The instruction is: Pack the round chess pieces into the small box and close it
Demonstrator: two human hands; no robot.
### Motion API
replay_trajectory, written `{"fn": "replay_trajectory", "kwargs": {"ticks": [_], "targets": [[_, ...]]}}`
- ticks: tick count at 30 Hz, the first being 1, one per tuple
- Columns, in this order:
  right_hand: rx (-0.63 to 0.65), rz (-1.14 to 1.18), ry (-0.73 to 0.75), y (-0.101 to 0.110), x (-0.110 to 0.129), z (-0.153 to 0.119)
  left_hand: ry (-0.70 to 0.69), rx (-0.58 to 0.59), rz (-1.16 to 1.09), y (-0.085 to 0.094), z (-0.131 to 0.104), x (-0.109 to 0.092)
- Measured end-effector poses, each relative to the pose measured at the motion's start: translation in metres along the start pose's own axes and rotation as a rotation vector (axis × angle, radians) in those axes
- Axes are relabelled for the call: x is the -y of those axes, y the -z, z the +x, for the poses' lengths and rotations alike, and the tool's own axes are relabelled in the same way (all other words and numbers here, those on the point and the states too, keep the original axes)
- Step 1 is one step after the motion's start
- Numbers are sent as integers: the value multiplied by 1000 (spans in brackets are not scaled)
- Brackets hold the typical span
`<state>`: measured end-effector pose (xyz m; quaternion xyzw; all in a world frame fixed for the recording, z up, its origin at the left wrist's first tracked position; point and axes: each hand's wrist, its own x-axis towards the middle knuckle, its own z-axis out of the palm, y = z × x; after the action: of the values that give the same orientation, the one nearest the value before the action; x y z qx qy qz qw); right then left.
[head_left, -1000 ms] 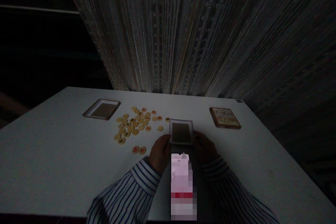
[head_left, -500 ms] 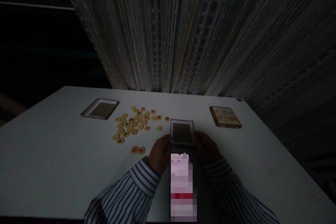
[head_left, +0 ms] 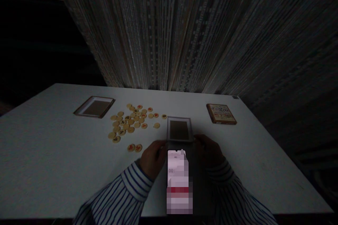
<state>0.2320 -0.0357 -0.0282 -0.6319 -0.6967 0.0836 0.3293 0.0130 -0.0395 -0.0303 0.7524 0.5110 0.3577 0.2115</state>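
A small open tray with pale walls and a brown bottom [head_left: 180, 130] is in front of me at mid-table. My left hand [head_left: 155, 156] is at its near left corner, fingers curled against the edge. At the near right corner is my right hand [head_left: 208, 147], its fingertips by the tray's side; shadow hides part of its grip. Round wooden discs [head_left: 130, 122], several marked in red or black, lie scattered to the left. Two red-marked discs [head_left: 134, 147] sit closer to my left hand. A lit phone [head_left: 178, 168], partly pixelated, shows between my forearms.
Another open tray or lid [head_left: 96, 107] lies at the table's back left. A flat printed box [head_left: 221, 114] rests at the right. Behind the white table [head_left: 66, 168] hangs a striped string curtain [head_left: 163, 35].
The whole view has shifted slightly, so the table's things appear a little further left and higher. My left hand has slid down a little along the tray's corner.
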Motion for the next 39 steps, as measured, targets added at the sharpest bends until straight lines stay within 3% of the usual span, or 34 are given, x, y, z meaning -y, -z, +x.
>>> {"fn": "replay_trajectory", "kwargs": {"ticks": [3,6,16,39], "targets": [[195,-20,130,-2,5,-12,-17,84,-7,0,-6,-3],[275,-71,192,-7,8,-19,-41,121,-11,-3,-9,-6],[308,-139,223,-10,9,-23,-62,160,13,-12,-8,-16],[274,-98,235,-13,0,-24,-42,151,-13,-14,-8,-17]]}}
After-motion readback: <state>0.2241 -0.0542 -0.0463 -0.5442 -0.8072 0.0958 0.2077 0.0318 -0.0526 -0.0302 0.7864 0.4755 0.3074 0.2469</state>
